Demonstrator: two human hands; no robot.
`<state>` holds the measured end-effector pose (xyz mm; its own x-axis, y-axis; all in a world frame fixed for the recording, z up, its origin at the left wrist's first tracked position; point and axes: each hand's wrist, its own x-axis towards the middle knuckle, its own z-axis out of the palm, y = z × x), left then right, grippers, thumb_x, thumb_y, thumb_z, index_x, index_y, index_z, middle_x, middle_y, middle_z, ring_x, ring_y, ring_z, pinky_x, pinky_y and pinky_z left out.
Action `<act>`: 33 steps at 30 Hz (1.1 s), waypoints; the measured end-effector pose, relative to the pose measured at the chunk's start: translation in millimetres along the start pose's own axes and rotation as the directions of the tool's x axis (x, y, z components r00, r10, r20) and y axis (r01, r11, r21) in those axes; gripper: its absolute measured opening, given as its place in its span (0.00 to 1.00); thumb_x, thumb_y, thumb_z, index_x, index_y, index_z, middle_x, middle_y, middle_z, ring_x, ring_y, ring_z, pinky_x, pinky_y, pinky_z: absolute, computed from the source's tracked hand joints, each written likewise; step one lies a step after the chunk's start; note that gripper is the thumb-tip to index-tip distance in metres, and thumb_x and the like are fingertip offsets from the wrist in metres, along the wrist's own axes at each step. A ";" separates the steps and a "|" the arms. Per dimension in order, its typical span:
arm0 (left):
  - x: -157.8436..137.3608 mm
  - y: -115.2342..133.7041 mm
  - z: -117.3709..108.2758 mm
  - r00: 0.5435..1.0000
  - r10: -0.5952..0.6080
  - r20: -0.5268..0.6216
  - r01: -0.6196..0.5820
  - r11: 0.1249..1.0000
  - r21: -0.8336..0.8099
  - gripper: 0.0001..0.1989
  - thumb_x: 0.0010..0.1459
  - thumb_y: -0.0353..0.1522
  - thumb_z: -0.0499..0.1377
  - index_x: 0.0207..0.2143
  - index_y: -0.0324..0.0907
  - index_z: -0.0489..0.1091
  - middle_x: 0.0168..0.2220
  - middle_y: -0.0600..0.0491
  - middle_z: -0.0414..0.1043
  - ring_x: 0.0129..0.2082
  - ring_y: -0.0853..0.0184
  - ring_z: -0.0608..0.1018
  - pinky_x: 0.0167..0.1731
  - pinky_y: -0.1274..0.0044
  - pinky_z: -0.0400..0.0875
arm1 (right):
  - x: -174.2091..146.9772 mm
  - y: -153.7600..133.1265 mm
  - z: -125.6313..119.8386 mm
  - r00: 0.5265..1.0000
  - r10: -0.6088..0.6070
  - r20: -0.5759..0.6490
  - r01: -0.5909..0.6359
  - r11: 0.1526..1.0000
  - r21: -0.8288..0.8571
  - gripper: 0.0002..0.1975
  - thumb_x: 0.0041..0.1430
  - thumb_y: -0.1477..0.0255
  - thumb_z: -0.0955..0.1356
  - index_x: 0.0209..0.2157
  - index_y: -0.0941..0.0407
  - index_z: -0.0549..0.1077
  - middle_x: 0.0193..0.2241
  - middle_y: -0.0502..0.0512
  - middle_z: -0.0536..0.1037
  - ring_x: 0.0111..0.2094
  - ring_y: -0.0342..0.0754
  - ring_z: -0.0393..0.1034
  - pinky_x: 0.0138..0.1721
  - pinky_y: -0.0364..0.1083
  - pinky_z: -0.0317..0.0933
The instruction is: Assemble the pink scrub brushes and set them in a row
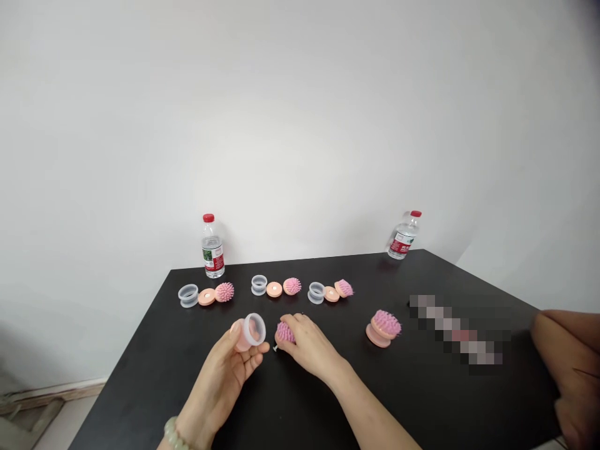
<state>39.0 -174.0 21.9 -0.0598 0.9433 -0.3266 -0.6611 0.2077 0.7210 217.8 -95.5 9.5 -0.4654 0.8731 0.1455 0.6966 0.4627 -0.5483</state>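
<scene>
Clear cup (250,331) gripped in left hand (225,375); pink brush head (284,332) pinched under right hand (307,344).
Brush head half hidden by fingers; a patch of the black table (187,375) is blurred out.

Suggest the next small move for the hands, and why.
Probably lift the brush head toward the cup: the right hand already covers the head on the table, and the left hand holds the cup raised beside it.

Black surface (197,375); pink bristle brushes (292,285), peach discs (274,289), clear rings (259,284) (three sets); red-capped bottles (212,247) behind them.
</scene>
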 end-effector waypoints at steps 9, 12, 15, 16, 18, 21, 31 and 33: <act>3.9 -7.4 1.2 0.997 -0.027 -0.075 0.026 1.000 -0.011 0.06 0.62 0.32 0.63 0.36 0.37 0.75 0.31 0.49 0.79 0.28 0.67 0.81 0.32 0.78 0.76 | -6.7 -5.0 -21.7 0.903 -0.097 -0.418 0.303 0.833 0.463 0.18 0.61 0.69 0.69 0.52 0.54 0.68 0.47 0.58 0.76 0.46 0.52 0.75 0.46 0.50 0.72; 4.4 -9.9 -1.4 0.999 -0.020 -0.026 0.020 1.000 0.006 0.08 0.59 0.34 0.66 0.38 0.38 0.75 0.33 0.49 0.80 0.30 0.68 0.81 0.33 0.78 0.75 | -12.2 -15.4 -17.2 0.880 -0.174 -0.441 0.393 0.789 0.473 0.17 0.58 0.73 0.70 0.49 0.54 0.69 0.45 0.57 0.76 0.44 0.51 0.75 0.44 0.48 0.72; 4.4 -11.7 -3.9 0.999 -0.013 0.034 0.011 0.999 0.033 0.11 0.58 0.36 0.67 0.40 0.38 0.76 0.34 0.51 0.78 0.31 0.69 0.79 0.34 0.78 0.73 | -15.7 -23.5 -12.4 0.875 -0.227 -0.427 0.408 0.821 0.399 0.17 0.56 0.76 0.70 0.47 0.54 0.71 0.45 0.57 0.76 0.44 0.52 0.74 0.45 0.50 0.71; 4.2 -12.0 -4.4 0.998 -0.008 0.057 0.005 0.999 0.047 0.12 0.58 0.37 0.67 0.41 0.39 0.76 0.33 0.52 0.78 0.32 0.69 0.79 0.34 0.79 0.72 | -16.2 -25.2 -11.4 0.876 -0.238 -0.418 0.407 0.830 0.381 0.17 0.55 0.76 0.71 0.47 0.54 0.71 0.44 0.57 0.76 0.44 0.52 0.74 0.46 0.51 0.70; 3.6 -12.3 -4.8 0.995 0.004 0.104 -0.013 0.997 0.080 0.13 0.58 0.39 0.67 0.40 0.39 0.76 0.32 0.53 0.76 0.32 0.70 0.77 0.34 0.79 0.71 | -16.4 -27.4 -10.2 0.883 -0.253 -0.396 0.403 0.842 0.359 0.17 0.54 0.76 0.71 0.46 0.54 0.72 0.44 0.57 0.76 0.45 0.53 0.74 0.48 0.51 0.70; 2.5 -11.9 -4.0 0.988 0.027 0.152 -0.046 0.991 0.123 0.15 0.59 0.42 0.66 0.39 0.39 0.76 0.32 0.54 0.74 0.32 0.71 0.75 0.35 0.79 0.69 | -15.9 -28.3 -10.2 0.888 -0.267 -0.374 0.403 0.844 0.355 0.18 0.53 0.77 0.71 0.47 0.54 0.72 0.45 0.57 0.77 0.46 0.53 0.73 0.49 0.52 0.69; 0.2 -14.4 0.0 0.992 0.067 0.106 -0.076 0.994 0.085 0.20 0.51 0.46 0.70 0.36 0.40 0.73 0.33 0.55 0.72 0.31 0.71 0.72 0.35 0.77 0.68 | -15.5 -22.4 -8.4 0.873 -0.368 -0.319 0.472 0.799 0.372 0.25 0.49 0.81 0.75 0.49 0.52 0.72 0.49 0.56 0.76 0.50 0.53 0.73 0.52 0.51 0.67; 0.6 -14.4 -0.1 0.992 0.065 0.111 -0.075 0.993 0.092 0.20 0.52 0.46 0.70 0.36 0.40 0.73 0.33 0.55 0.71 0.32 0.71 0.72 0.36 0.77 0.69 | -15.5 -21.7 -8.2 0.872 -0.375 -0.313 0.475 0.802 0.362 0.25 0.49 0.81 0.75 0.49 0.52 0.72 0.49 0.56 0.76 0.50 0.53 0.73 0.52 0.51 0.67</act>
<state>48.4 -176.4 11.3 -0.0192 0.9777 -0.2091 -0.5832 0.1590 0.7966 214.4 -117.8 25.9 -0.4965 0.6361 0.5906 0.1397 0.7300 -0.6690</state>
